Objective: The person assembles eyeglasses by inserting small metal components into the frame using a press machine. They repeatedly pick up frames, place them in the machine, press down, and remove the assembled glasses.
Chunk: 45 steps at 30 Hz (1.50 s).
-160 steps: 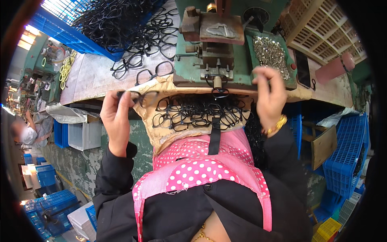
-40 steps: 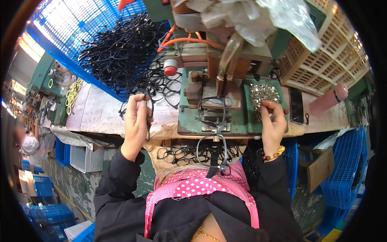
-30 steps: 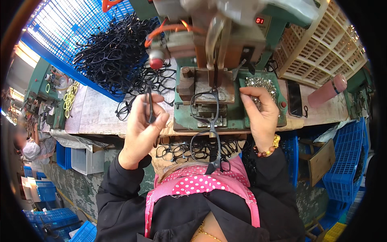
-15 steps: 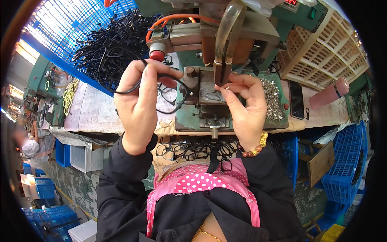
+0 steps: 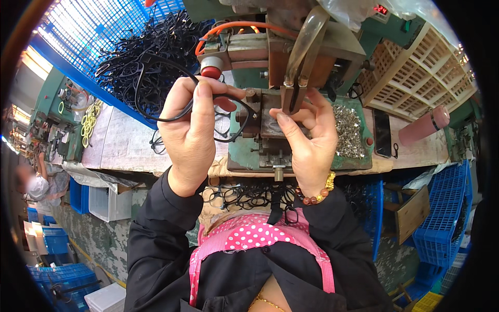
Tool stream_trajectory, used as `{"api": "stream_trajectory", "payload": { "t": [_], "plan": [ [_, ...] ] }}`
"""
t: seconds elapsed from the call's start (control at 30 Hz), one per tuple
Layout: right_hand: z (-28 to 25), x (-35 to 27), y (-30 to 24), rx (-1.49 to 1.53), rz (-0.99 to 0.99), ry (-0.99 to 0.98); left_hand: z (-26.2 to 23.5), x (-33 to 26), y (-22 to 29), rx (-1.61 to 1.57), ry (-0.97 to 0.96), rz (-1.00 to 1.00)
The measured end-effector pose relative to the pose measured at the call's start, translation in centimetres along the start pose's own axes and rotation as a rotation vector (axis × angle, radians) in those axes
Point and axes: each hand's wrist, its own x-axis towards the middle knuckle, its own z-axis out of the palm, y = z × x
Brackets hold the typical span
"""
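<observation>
My left hand (image 5: 189, 135) grips a black eyeglass frame (image 5: 165, 120) between thumb and fingers, holding it up left of the green bench machine (image 5: 241, 158). One rim of the frame reaches toward the machine's metal block (image 5: 270, 125). My right hand (image 5: 310, 148) is closed in a pinch over that block, just below the machine's upright metal jaws (image 5: 294, 99). Whatever sits between its fingertips is too small or hidden to make out. Right of this hand lies a pile of small shiny metal parts (image 5: 349, 132) on the machine's base.
A blue basket (image 5: 93, 86) heaped with black eyeglass frames (image 5: 138, 78) stands at the far left. At right are a phone (image 5: 382, 132), a pink bottle (image 5: 423, 126) and a cream crate (image 5: 416, 73). More black frames (image 5: 244, 197) lie below the table edge. A red button (image 5: 210, 72) sits on the machine.
My left hand and the eyeglass frame have shifted right, closer to the metal block. My right fingertips have moved slightly left; the small shiny bit seen at them earlier no longer shows. The view has shifted slightly.
</observation>
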Motion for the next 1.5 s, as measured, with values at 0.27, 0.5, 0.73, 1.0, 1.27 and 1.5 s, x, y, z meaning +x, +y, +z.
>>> {"api": "stream_trajectory", "payload": {
  "t": [0.27,0.5,0.73,1.0,1.27,1.5],
  "plan": [
    [0.0,0.1,-0.5,0.033,0.035,0.001,0.1,0.1,0.1,-0.025,-0.001,0.001],
    [-0.2,0.1,-0.8,-0.095,0.032,-0.024,1.0,-2.4,2.1,-0.168,-0.161,-0.27],
    [-3.6,0.1,-0.7,-0.267,-0.128,-0.024,3.0,-5.6,1.0,-0.599,-0.484,-1.185],
    [-9.9,0.3,-0.7,-0.386,-0.221,0.266,3.0,-5.5,1.1,-0.702,-0.378,-1.265],
    [-16.2,-2.3,2.3,-0.745,-0.015,0.229,3.2,-5.5,1.2,-0.659,-0.362,-1.25],
    [-14.5,-1.7,3.0,-1.274,-0.279,0.066,3.2,-5.5,0.9,-0.618,-0.393,-1.237]
  ]
}}
